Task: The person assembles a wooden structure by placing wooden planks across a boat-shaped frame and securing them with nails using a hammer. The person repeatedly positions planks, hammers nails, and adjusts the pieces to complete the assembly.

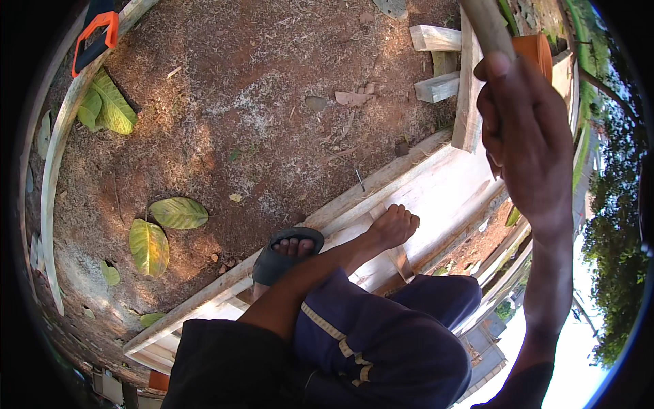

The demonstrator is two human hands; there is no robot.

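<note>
The grip of the right hand, upper right, closes round a grey-brown round wooden handle, held clear of the pale timber frame at centre, seemingly steadied by a dark-sandalled foot; the fisted left hand's contents cannot be determined.

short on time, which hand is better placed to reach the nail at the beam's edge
Probably the left hand: it's nearer the nail, low over the board, with no tool visible; the right hand is raised, gripping a wooden handle.
</note>
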